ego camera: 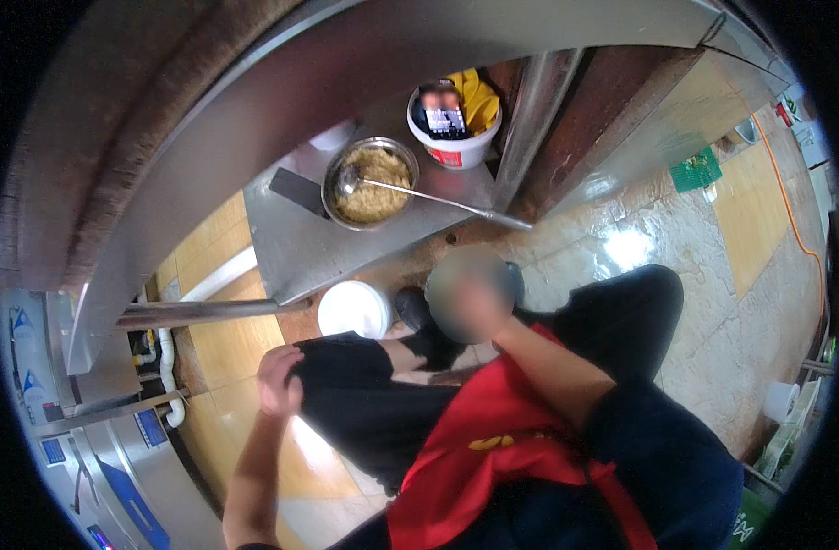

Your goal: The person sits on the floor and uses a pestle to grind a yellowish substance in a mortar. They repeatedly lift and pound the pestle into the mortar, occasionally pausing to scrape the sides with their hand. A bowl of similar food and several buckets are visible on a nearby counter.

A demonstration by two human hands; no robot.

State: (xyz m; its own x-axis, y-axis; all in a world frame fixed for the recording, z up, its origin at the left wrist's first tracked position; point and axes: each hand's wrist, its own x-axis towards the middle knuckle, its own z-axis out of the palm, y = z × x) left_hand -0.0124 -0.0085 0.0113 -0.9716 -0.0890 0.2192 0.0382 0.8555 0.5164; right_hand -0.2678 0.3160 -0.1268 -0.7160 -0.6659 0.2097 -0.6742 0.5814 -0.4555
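Note:
My left hand (pixel 280 380) rests on my left knee, over the black trousers (pixel 364 405), with nothing in it. My right hand (pixel 480 306) is in front of my red apron (pixel 488 440), between my legs; a round blur covers it, so its fingers and anything in them cannot be made out. Beyond my hands, on a low steel shelf (pixel 282 254), stands a steel bowl (pixel 330 196) of pale yellowish, mashed-looking food (pixel 381 165). A long-handled metal ladle (pixel 447 197) lies across the bowl, its handle sticking out over the shelf's edge to the right.
A white bucket (pixel 484 152) on the shelf holds a lit phone (pixel 447 124) and yellow cloth (pixel 478 100). A dark flat block (pixel 297 192) lies beside the bowl. A white round tub (pixel 354 311) stands near my foot. Steel legs, white pipes and an orange cable (pixel 783 185) surround the wet, tiled floor.

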